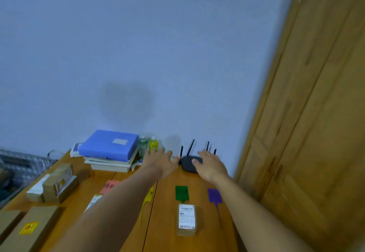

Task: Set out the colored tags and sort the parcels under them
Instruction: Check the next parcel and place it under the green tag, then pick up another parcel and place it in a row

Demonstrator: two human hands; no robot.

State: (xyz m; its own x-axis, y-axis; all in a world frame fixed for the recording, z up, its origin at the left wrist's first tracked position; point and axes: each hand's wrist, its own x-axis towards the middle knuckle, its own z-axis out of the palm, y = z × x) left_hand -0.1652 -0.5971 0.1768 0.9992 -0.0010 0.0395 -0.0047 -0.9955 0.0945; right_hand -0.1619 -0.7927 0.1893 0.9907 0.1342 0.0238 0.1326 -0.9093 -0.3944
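A row of tags lies on the wooden table [167, 238]: a red tag [110, 186], a yellow tag [148, 196] partly under my left arm, a green tag [182, 193] and a purple tag [214, 196]. A small parcel with a white label [186, 218] rests just below the green tag. Another labelled parcel [94, 201] peeks out under the red tag, half hidden by my arm. My left hand [161, 162] and my right hand [210, 165] reach far forward, fingers spread, holding nothing. The right hand hovers over a black router [190, 164].
Cardboard parcels [59, 184] are stacked at the left, with larger boxes [27, 230] at the near left corner. A blue folder on a pile of books [109, 146] and two bottles [148, 146] stand by the wall. A wooden door [316, 113] fills the right.
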